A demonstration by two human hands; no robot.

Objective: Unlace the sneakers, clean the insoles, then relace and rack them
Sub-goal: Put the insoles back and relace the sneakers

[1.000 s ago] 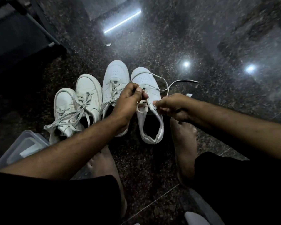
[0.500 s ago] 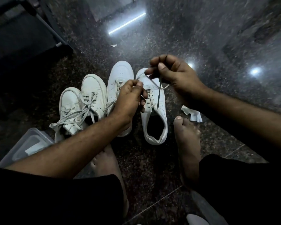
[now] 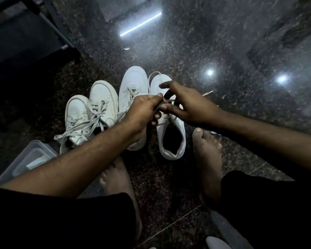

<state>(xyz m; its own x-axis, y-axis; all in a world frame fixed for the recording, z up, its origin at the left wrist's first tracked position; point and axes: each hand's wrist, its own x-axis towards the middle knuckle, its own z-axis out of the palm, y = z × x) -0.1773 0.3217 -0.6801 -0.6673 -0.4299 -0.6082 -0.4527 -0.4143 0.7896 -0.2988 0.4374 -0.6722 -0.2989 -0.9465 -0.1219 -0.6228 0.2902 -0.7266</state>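
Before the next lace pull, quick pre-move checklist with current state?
1. Left hand pinching the lace: ok.
2. Right hand gripping the lace: cannot tell, fingers spread over it.
3. Rightmost sneaker flat on the floor, opening toward the person: ok.
4. Lace fully out of the eyelets: not ok, some crossings remain.
5. Other three sneakers unlaced: not ok, the left pair is laced.
6. Insole in the rightmost sneaker: cannot tell, opening is dark.

Bare floor [image 3: 214,42] lies open beyond the right hand [image 3: 190,106]; three sneakers [image 3: 104,108] crowd the left hand's [image 3: 142,112] far side.
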